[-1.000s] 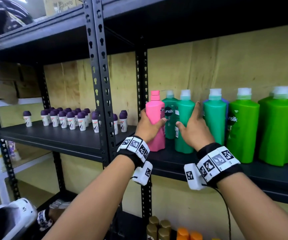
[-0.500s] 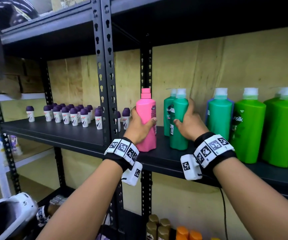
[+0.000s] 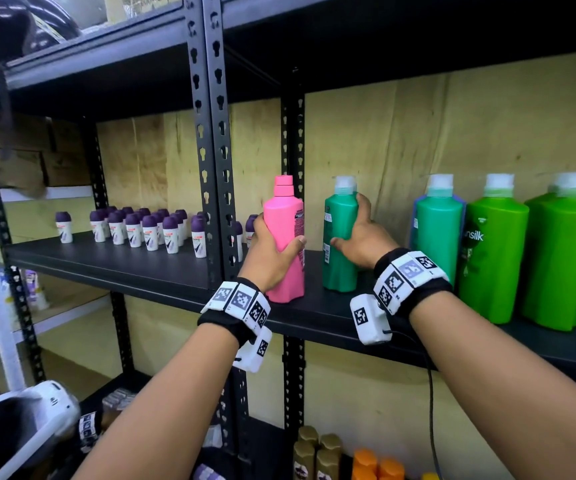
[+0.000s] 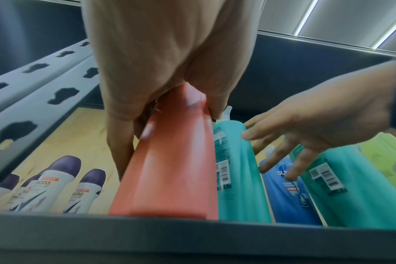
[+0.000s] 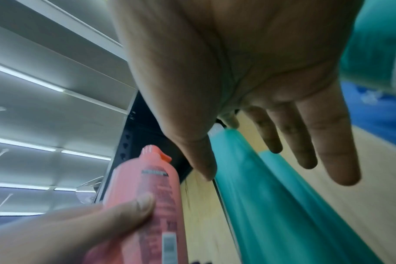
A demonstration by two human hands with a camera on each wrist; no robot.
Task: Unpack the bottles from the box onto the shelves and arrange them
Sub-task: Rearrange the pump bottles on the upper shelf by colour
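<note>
Upright pink bottle (image 3: 285, 239) on black shelf (image 3: 317, 315), just beside teal bottle (image 3: 340, 242)

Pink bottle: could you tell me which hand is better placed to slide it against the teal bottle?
Left. The left hand already grips the pink bottle standing on the shelf; the right hand lies with straight fingers against the teal bottle, probably steadying it.

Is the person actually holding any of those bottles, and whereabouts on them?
The left hand grips the pink bottle around its middle. The right hand only rests open fingers on the dark green bottle.
</note>
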